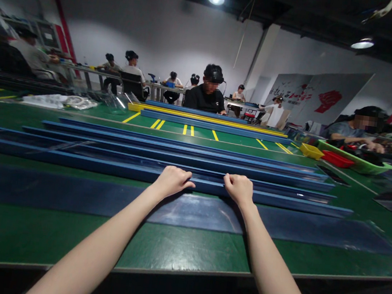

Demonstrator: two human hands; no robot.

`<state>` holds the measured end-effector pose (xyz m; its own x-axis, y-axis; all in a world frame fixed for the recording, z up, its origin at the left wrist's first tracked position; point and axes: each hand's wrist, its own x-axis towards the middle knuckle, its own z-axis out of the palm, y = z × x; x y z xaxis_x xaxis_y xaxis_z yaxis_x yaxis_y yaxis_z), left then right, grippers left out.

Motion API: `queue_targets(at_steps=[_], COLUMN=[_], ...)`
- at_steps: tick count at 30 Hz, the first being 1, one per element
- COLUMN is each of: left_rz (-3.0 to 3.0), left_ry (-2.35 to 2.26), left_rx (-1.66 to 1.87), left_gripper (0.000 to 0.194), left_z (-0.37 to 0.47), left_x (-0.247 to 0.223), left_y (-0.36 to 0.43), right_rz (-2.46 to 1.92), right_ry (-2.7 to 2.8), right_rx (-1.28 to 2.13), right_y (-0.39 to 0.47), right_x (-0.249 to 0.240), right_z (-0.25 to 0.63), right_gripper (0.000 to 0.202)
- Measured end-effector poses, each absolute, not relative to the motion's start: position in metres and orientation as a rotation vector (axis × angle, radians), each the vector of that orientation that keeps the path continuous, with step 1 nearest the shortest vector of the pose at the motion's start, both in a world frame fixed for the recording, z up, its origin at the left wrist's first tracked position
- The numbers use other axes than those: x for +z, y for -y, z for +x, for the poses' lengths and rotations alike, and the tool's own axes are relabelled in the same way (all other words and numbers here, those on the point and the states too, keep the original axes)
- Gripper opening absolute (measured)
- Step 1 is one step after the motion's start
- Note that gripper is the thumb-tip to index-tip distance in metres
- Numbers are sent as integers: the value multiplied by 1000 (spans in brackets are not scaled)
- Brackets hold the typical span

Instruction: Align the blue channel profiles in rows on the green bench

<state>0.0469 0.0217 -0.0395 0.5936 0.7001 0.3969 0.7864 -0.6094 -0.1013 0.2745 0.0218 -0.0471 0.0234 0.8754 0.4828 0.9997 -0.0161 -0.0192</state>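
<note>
Both hands are at the nearest long blue channel strip (106, 168), which lies crosswise on the green table (182, 251). My left hand (173, 180) has its fingers curled over the strip's near wall, left of the middle. To the right, my right hand (239, 188) is closed on the same wall, fingertips hidden behind it. Between me and that strip lies a flat, dark, see-through sheet (198, 212), under my forearms. More blue channel strips (187, 158) lie parallel just beyond my hands.
Farther back lie yellow (200, 117) and blue strips. At the right are a yellow bin (311, 151), a red tray (338, 159) and a green basket (360, 163). A person in black (206, 97) sits opposite; another person (357, 127) is at the right. Plastic bags lie back left.
</note>
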Motion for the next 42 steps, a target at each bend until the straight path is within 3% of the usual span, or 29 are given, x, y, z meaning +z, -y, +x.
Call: queue_targets(at_steps=[29, 42], left_rz=[-2547, -2547], left_ry=[1254, 1276], left_rx=[-410, -586], left_gripper=[34, 30], left_z=[47, 46], left_x=[-39, -40], left_y=[-20, -20], right_rz=[-1967, -1974], right_ry=[1920, 1919], right_rx=[-467, -471], right_y=[-21, -22], right_x=[-46, -46], right_z=[274, 275], right_gripper=[45, 45])
